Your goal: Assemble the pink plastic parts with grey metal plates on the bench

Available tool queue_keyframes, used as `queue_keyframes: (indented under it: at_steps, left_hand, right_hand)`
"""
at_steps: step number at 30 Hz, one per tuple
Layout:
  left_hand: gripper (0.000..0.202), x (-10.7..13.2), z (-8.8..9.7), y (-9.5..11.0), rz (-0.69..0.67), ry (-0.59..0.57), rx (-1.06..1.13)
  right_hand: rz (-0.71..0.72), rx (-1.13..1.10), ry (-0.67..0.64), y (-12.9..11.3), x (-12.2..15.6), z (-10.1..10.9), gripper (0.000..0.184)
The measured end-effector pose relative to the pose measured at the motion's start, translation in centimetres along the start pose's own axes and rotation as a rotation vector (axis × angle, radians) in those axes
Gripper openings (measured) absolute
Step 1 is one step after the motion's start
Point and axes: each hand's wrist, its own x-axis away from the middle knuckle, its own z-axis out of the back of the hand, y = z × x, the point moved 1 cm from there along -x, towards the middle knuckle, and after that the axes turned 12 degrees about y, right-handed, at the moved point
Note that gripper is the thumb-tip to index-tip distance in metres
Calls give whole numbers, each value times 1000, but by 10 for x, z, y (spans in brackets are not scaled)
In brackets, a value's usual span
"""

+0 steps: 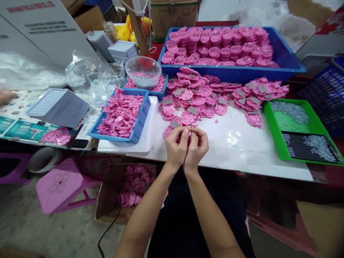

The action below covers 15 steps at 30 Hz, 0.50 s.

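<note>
My left hand (176, 146) and my right hand (196, 147) meet at the front edge of the white worktop (228, 152). Both are closed around a pink plastic part (189, 134), mostly hidden by the fingers, with the thumbs side by side on top. Right beyond them lies a loose heap of pink scalloped plastic parts (189, 116), several with a grey rectangular plate on them. A blue tray of small pink plastic pieces (122, 114) stands to the left of my hands.
At the back, a large blue tray (288, 59) holds stacked pink parts. A green tray (274, 138) with small silvery pieces stands right. A clear tub (143, 66) rests on a small blue tray. Below are a cardboard box (107, 193) and a pink stool (60, 182).
</note>
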Motion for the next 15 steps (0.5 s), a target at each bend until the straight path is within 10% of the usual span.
queue_keyframes:
  at_steps: [15]
  left_hand:
    - [40, -25, 30, -9, -243, -33, -251]
  right_hand:
    - [183, 202, -82, 11, 19, -16, 10]
